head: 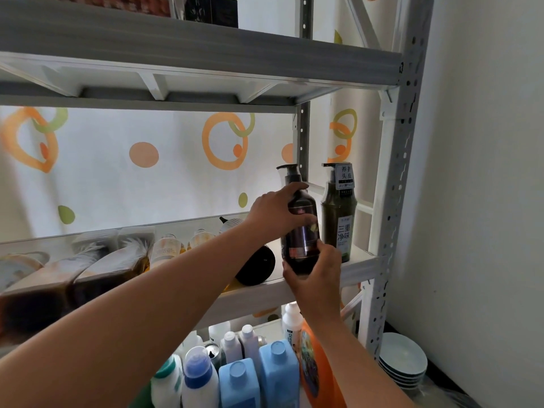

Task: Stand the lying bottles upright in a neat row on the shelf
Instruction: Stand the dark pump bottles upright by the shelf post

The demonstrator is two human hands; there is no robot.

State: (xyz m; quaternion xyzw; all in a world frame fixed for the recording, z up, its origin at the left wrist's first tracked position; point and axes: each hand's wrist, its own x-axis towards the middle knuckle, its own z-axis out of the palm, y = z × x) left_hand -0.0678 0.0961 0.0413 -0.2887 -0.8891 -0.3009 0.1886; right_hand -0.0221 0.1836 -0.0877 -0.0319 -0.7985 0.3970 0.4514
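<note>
Grips clasp the dark bottle (303, 240): left hand (276, 212) at its shoulder to steady, right hand (316, 270) at its base to seat it beside the upright green bottle (338, 207).

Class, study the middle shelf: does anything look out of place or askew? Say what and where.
One black bottle lies on its side near the shelf front edge, base toward the camera, left of the dark pump bottle held upright by the left hand and right hand. The green bottle stands upright too.
</note>
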